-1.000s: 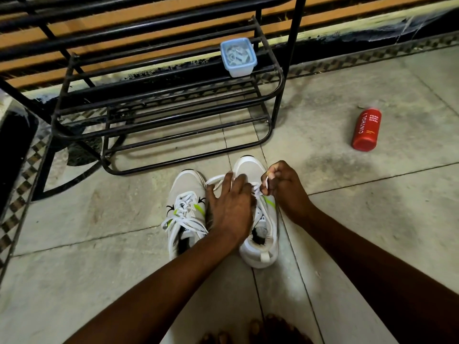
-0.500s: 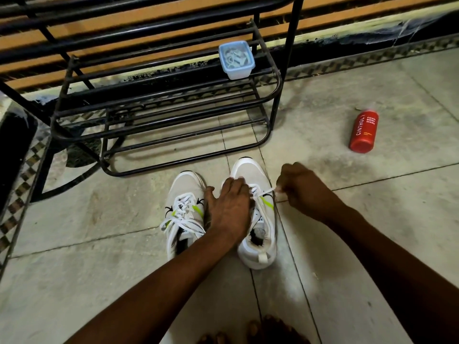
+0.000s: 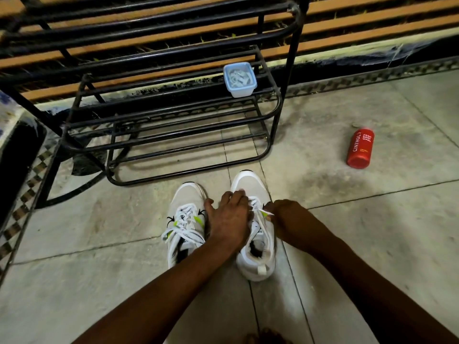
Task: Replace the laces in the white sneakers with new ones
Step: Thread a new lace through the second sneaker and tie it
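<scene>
White mesh and white lace are what I work from here: the two sneakers sit side by side on the tiled floor just in front of the black metal shoe rack [image 3: 173, 125], toes toward it. The left sneaker [image 3: 185, 219] is fully laced, its loose ends spilling over the side, so I judge that shoe is either not begun or already finished; I cannot say whether its lace is old or new. The right sneaker [image 3: 255, 234] is the one in work: its collar gapes open and only the eyelets nearest the toe seem to carry lace, so most of the job looks to be ahead. My left hand [image 3: 229, 219] lies over the tongue of that shoe with fingers bent down onto the lace rows, pressing or picking at them; the fingertips are hidden against the shoe, so I cannot tell whether they pinch anything. My right hand [image 3: 288, 217] sits just beside the shoe's outer edge, fingers closed in a pinch on the lace end [image 3: 267, 212], a short white strand running taut from the eyelets. On the rack's top rail stands a small clear box with a blue rim [image 3: 239, 79], possibly holding coiled laces. A red bottle [image 3: 360, 151] lies well off to the right of the rack.
</scene>
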`<state>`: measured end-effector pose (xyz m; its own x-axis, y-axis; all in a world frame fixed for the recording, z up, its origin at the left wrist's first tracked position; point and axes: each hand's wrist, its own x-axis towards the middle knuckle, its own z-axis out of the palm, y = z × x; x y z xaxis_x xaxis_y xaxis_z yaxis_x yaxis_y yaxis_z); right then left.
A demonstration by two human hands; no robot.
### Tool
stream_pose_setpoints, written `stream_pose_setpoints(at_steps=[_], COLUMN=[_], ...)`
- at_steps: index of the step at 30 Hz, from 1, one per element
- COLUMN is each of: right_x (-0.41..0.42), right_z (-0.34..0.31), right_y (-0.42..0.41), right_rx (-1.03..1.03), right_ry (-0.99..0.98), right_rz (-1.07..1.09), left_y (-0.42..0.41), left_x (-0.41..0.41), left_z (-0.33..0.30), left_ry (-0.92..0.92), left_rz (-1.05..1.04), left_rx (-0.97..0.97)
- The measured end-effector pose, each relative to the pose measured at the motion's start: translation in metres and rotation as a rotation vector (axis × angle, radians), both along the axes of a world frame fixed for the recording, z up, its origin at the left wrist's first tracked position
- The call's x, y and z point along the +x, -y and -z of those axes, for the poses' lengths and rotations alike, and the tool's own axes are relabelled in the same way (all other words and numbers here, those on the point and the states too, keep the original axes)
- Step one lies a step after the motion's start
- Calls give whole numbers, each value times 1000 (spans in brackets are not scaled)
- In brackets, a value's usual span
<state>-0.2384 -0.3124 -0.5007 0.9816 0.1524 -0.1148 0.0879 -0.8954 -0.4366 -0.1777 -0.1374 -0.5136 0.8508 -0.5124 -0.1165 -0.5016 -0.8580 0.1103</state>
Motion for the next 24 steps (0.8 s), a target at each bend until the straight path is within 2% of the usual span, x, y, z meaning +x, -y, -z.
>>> stream_pose_setpoints(at_steps=[1, 3, 5, 6, 7, 9, 10, 11, 14, 15, 18, 24], right_x=[4, 8, 9, 10, 10, 7, 4, -1, -15, -17, -14, 8], right_z=[-7, -25, -44, -48, -49, -48, -46, -43, -25, -22, -22, -47], right_y=[-4, -5, -4, -5, -6, -12, -13, -12, -4, -4, -7, -7], right_rx=[-16, 92, 292, 422, 626, 1176, 1291, 1218, 378, 227, 79, -63], right_ry=[88, 358, 553, 582, 535, 289, 170, 126, 192, 147, 6, 136], right_rz=[26, 133, 322, 421, 488, 589, 621, 617, 301, 213, 134, 94], left_y=[0, -1, -2, -2, -2, -2, -2, -2, -2, -2, -2, -1], left_x=[0, -1, -1, 0, 0, 0, 0, 1, 1, 1, 1, -1], left_z=[-1, -2, -3, -3, -3, -3, -3, -2, -1, 0, -1, -4], left_ry=[0, -2, -7, -9, -9, -12, -13, -15, -16, -12, -8, -4], left_rz=[-1, -7, -13, -15, -17, -18, -19, -20, -23, -23, -22, -20], left_rx=[2, 0, -3, -2, -1, 0, 0, -2, -6, -9, -6, 19])
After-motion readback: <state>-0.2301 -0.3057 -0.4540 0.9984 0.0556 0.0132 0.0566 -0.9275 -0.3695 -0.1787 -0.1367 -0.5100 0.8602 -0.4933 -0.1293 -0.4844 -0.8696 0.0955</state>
